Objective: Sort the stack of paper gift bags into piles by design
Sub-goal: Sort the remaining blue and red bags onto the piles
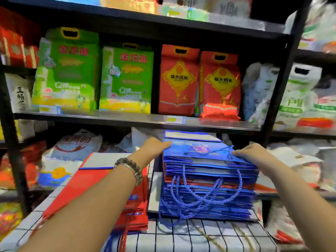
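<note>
A tall stack of flat blue gift bags [209, 188] with blue rope handles stands on the checked tablecloth [200, 237]; a few red bags show in its middle layers. The top blue bag [198, 150] has a purple emblem. My left hand [154, 146] holds the top bag's left edge. My right hand [254, 153] grips its right edge near the rope handle. A lower pile of red gift bags [87, 182] lies to the left, partly under my left forearm.
A black metal shelf [145, 120] stands right behind the table, holding green rice bags [65, 70] and red rice bags [179, 79]. More sacks fill the lower shelf and both sides. A white bag [294, 159] lies right of the stack.
</note>
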Motion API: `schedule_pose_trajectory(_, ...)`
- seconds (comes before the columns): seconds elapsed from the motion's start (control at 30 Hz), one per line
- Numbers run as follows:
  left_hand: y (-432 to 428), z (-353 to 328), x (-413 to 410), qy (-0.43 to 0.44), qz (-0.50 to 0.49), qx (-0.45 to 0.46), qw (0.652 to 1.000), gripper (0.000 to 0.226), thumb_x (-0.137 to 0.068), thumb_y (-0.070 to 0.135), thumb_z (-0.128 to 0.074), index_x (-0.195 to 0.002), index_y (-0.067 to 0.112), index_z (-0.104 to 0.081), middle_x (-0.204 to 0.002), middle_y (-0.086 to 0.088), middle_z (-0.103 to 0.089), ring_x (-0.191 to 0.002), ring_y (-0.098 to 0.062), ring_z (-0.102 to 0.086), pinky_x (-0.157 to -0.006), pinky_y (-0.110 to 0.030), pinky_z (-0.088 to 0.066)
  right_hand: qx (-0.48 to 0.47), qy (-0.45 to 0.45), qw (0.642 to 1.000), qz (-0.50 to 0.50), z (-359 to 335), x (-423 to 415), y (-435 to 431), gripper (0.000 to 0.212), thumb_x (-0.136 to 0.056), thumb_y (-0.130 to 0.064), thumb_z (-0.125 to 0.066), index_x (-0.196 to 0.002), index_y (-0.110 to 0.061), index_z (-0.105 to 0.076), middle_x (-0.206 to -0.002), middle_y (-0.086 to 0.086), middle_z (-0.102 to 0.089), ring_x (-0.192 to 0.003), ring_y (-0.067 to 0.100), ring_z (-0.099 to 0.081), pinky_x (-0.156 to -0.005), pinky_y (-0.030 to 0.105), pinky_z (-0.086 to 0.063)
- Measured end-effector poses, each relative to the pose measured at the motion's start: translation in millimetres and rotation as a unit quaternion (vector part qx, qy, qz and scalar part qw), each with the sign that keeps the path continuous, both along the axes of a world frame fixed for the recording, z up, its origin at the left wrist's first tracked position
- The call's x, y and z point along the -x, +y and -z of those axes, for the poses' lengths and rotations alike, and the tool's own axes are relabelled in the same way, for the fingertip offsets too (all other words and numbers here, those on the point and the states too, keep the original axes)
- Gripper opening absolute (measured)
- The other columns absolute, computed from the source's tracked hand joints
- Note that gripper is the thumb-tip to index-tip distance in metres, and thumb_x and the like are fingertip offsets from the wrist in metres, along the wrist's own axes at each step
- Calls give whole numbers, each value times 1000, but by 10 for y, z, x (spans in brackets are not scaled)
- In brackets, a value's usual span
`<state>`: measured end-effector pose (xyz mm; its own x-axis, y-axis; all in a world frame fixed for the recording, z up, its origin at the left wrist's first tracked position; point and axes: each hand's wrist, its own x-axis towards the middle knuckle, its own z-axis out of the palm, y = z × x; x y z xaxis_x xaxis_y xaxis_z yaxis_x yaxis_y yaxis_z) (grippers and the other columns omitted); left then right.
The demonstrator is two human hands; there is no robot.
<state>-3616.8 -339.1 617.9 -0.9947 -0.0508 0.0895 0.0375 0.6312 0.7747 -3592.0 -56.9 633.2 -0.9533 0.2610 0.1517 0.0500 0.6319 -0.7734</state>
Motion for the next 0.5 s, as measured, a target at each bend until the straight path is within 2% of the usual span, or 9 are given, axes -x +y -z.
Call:
schedule_pose_trajectory(0.07, 12, 21, -16, 3, -1, -38, 999, 51, -93, 35, -54, -54, 4, -43, -54, -14, -36, -53, -27, -36, -51, -30, -22, -20, -4, 1000, 5, 12, 32, 9, 26, -76, -16, -72, -61, 2, -61, -59, 15, -54, -56, 22, -46, -58, 29, -33)
schedule_pose_trajectory(0.13, 28, 49, -40, 12, 8, -52, 999, 54, -94, 37, -50, -73, -11, -59, -58, -25, -37, -58, -39, -37, -56, -27, -23, -40, -7, 999, 13, -2, 75, 44, 26, -75, -17, -72, -66, 7, -67, -62, 15, -57, -59, 23, -50, -62, 30, -36)
schedule_pose_trajectory(0.17, 31, 66, -33, 17, 12, -49, 999, 56, -96, 39, -46, -77, -11, -59, -58, -22, -38, -63, -39, -38, -60, -27, -25, -52, -8, 998, 17, -27, 85, 51, 24, -76, -17, -71, -70, 6, -68, -61, 14, -58, -59, 23, -51, -62, 30, -37)
schedule_pose_trajectory(0.2, 35, 61, -25, 32, 9, -42, 999, 55, -97, 42, -42, -76, -6, -58, -61, -18, -42, -69, -36, -41, -64, -29, -28, -77, -8, 997, 20, -70, 77, 52, 22, -78, -17, -70, -72, 4, -68, -62, 13, -58, -60, 22, -52, -62, 30, -37)
schedule_pose_trajectory(0.27, 43, -11, -12, 78, -10, -40, 996, 47, -97, 44, -38, -88, 3, -59, -87, -18, -57, -90, -32, -52, -74, -32, -35, -156, 20, 987, 26, -203, 54, 35, 25, -82, -21, -65, -72, 2, -62, -65, 13, -56, -65, 25, -53, -60, 31, -35)
schedule_pose_trajectory(0.33, 105, -202, -86, 124, 21, -37, 991, 31, -98, 39, -37, -88, 15, -54, -99, -13, -53, -92, -24, -50, -78, -31, -34, -198, 83, 977, 9, -357, 54, -43, 28, -85, -22, -61, -82, 6, -63, -75, 19, -61, -81, 32, -59, -65, 34, -41)
schedule_pose_trajectory(0.4, 253, -398, -183, 131, 103, 33, 985, 26, -99, 37, -35, -91, 15, -47, -104, -13, -51, -97, -22, -49, -85, -30, -35, -207, 103, 973, -21, -461, 65, -221, 34, -88, -25, -59, -106, 4, -63, -105, 19, -66, -103, 33, -59, -84, 36, -44)
schedule_pose_trajectory(0.47, 449, -445, -196, 77, 155, 131, 976, 43, -98, 45, -31, -108, 11, -55, -127, -12, -53, -114, -27, -49, -101, -37, -35, -249, 59, 965, -65, -469, 101, -439, 42, -92, -31, -55, -122, -2, -57, -122, 16, -61, -112, 31, -55, -92, 35, -41)
schedule_pose_trajectory(0.5, 538, -402, -177, 44, 165, 182, 968, 53, -96, 52, -27, -117, 12, -54, -132, -12, -51, -118, -29, -46, -104, -42, -34, -285, 22, 954, -89, -430, 125, -539, 45, -94, -33, -51, -128, -3, -53, -130, 15, -56, -117, 29, -52, -95, 34, -39)
